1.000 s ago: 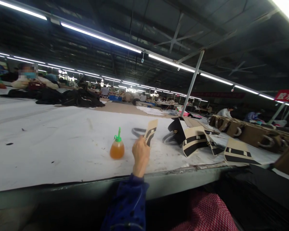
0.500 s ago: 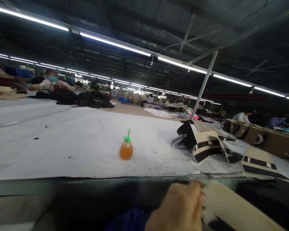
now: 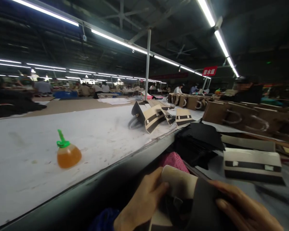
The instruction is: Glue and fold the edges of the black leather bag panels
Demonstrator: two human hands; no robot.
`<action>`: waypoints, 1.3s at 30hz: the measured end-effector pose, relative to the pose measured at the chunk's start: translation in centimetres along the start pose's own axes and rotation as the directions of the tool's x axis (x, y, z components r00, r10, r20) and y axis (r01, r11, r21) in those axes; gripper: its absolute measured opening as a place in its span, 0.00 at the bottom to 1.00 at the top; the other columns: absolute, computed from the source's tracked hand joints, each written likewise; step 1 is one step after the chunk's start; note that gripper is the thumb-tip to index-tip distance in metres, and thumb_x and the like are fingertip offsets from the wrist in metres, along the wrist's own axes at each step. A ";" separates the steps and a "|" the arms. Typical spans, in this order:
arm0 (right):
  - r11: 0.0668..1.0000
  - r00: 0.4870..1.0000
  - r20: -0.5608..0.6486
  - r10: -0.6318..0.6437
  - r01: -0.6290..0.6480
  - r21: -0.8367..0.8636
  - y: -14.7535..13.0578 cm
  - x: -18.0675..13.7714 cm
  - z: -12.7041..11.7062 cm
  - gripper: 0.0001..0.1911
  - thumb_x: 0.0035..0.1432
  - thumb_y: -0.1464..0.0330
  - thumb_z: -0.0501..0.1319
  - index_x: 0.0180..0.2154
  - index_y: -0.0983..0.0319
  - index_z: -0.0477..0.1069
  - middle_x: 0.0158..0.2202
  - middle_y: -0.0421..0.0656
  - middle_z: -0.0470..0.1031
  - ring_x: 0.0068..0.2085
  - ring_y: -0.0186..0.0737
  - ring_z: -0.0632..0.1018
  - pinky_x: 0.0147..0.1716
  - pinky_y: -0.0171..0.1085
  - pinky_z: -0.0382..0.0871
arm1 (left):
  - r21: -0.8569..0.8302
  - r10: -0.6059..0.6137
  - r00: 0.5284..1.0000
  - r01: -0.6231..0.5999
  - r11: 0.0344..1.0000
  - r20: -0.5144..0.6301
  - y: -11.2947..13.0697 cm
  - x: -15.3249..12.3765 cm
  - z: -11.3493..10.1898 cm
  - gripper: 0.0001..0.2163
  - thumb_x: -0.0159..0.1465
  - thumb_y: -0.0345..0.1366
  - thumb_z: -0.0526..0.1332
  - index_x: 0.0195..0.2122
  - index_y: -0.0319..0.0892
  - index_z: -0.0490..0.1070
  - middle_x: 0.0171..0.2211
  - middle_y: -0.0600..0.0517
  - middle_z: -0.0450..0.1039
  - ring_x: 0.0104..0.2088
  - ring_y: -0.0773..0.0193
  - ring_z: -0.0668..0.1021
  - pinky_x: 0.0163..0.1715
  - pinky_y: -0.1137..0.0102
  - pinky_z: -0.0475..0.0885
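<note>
At the bottom of the view, my left hand [image 3: 144,195] pinches the edge of a cream and black bag panel [image 3: 180,184], which is bent over. My right hand [image 3: 243,205] grips the dark side of the same panel, thumb toward me and fingers along it. Part of the panel runs out of the frame below. To the right of the hands, a similar cream panel with black strips and two pale tabs [image 3: 252,163] lies flat. Behind the hands sits a stack of black pieces [image 3: 198,141], with red-and-white checked cloth [image 3: 174,161] just beside my left hand.
A squeeze bottle of amber liquid with a green cap [image 3: 68,155] stands on the white-covered table [image 3: 106,141]. Several more panels [image 3: 155,117] lie near its right edge. Brown bag bodies with handles [image 3: 250,117] stand in a row at right. Other people work farther back.
My view has swung to the right, so the bottle now appears farther left. One hand showed on a cream panel before; now both hands hold the panel in front of me.
</note>
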State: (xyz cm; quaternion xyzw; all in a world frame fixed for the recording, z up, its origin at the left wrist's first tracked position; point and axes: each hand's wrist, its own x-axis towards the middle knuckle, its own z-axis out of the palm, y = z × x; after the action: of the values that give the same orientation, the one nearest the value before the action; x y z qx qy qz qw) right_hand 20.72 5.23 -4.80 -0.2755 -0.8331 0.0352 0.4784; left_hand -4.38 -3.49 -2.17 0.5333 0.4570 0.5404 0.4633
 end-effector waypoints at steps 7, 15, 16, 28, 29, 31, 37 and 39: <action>0.968 0.975 0.026 -0.222 0.217 0.125 -4.7 2.3 1.8 0.14 0.67 0.64 0.61 0.53 0.49 0.73 0.33 0.40 0.75 0.33 0.35 0.81 0.29 0.29 0.77 | -0.146 -0.043 0.991 0.062 0.987 0.130 2.2 -0.9 1.5 0.16 0.69 0.47 0.59 0.53 0.47 0.76 0.45 0.51 0.81 0.48 0.55 0.80 0.46 0.68 0.75; 0.929 0.935 -0.032 -0.353 0.346 -0.129 -6.0 3.3 1.2 0.12 0.69 0.71 0.57 0.45 0.58 0.79 0.29 0.39 0.73 0.26 0.28 0.77 0.25 0.26 0.71 | -0.096 0.018 0.987 -0.002 0.995 0.158 2.9 -1.3 1.7 0.15 0.68 0.41 0.62 0.54 0.44 0.74 0.43 0.50 0.81 0.41 0.60 0.82 0.37 0.74 0.75; 0.924 0.932 -0.027 -0.362 0.355 -0.142 -6.1 3.4 1.2 0.12 0.69 0.72 0.57 0.45 0.59 0.79 0.29 0.39 0.73 0.27 0.28 0.76 0.25 0.26 0.71 | -0.085 0.029 0.987 -0.016 0.996 0.160 2.9 -1.4 1.6 0.15 0.68 0.40 0.62 0.54 0.44 0.74 0.43 0.50 0.81 0.40 0.61 0.82 0.36 0.75 0.75; 0.902 0.927 0.071 -0.369 0.375 -0.214 -5.4 3.0 0.9 0.13 0.71 0.69 0.54 0.51 0.56 0.75 0.29 0.39 0.71 0.25 0.28 0.74 0.23 0.26 0.68 | -0.078 0.082 0.978 -0.068 0.995 0.191 2.4 -1.6 1.7 0.15 0.71 0.38 0.58 0.58 0.49 0.71 0.48 0.52 0.81 0.47 0.63 0.82 0.48 0.76 0.74; 0.900 0.926 0.075 -0.370 0.378 -0.217 -5.4 3.0 0.9 0.13 0.71 0.70 0.54 0.50 0.57 0.75 0.29 0.39 0.71 0.25 0.28 0.74 0.23 0.25 0.68 | -0.079 0.078 0.978 -0.063 0.995 0.195 2.3 -1.6 1.7 0.16 0.71 0.38 0.58 0.59 0.49 0.71 0.49 0.52 0.80 0.48 0.63 0.81 0.48 0.75 0.74; 0.900 0.925 0.061 -0.375 0.379 -0.216 -5.6 3.1 0.9 0.13 0.71 0.70 0.54 0.49 0.57 0.76 0.28 0.39 0.71 0.24 0.27 0.74 0.22 0.25 0.67 | -0.042 0.078 0.976 -0.070 0.997 0.204 2.0 -1.8 1.5 0.17 0.71 0.38 0.58 0.60 0.49 0.70 0.50 0.51 0.80 0.48 0.62 0.81 0.50 0.73 0.74; 0.906 0.929 0.062 -0.364 0.369 -0.207 -6.1 3.0 0.6 0.13 0.71 0.70 0.54 0.47 0.58 0.77 0.27 0.39 0.71 0.23 0.25 0.74 0.23 0.23 0.67 | 0.272 0.139 0.969 -0.193 0.943 0.203 1.3 -2.1 0.4 0.19 0.73 0.33 0.52 0.63 0.52 0.68 0.57 0.54 0.75 0.56 0.62 0.75 0.61 0.71 0.64; 0.908 0.932 0.072 -0.356 0.363 -0.211 -6.0 3.0 0.7 0.13 0.71 0.69 0.54 0.48 0.57 0.77 0.28 0.39 0.71 0.23 0.26 0.74 0.22 0.24 0.68 | 0.226 0.092 0.969 -0.145 0.963 0.227 1.6 -2.0 0.2 0.18 0.74 0.35 0.50 0.62 0.52 0.68 0.54 0.55 0.77 0.53 0.64 0.77 0.57 0.73 0.68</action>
State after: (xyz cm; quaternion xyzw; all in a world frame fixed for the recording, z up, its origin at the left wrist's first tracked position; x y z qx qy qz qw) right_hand 16.45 1.73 -0.91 -0.1685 -0.8757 -0.1418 0.4297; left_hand -4.16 -5.74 -0.86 0.6673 0.4334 0.4472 0.4086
